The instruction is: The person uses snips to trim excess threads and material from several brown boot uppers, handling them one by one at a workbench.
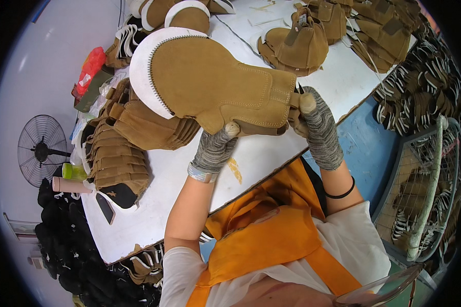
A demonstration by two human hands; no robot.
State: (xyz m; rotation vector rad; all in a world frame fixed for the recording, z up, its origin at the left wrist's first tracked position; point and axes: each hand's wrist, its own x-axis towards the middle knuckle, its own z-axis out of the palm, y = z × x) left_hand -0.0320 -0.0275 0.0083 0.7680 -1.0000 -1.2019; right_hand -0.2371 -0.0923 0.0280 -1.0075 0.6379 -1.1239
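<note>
I hold a tan suede boot upper (205, 77) above the table, its broad rounded end to the left. A white band (142, 71) is joined along that end with dark zigzag stitching. My left hand (213, 149), in a grey knit glove with bare fingertips, grips the lower edge with the thumb on top; the other fingers are hidden underneath. At the narrow right end, my gloved right hand (319, 128) is closed on the upper near a small loop. A dark pointed tip (300, 89) sticks out by the right thumb; the rest of it is hidden.
The white table (179, 179) carries stacked uppers (120, 158) at left and more uppers (302, 46) at the far side. A phone-like dark slab (105, 209) lies near its left edge. A wire cart (420, 189) stands right, a fan (42, 150) left, black pieces (77, 250) below it.
</note>
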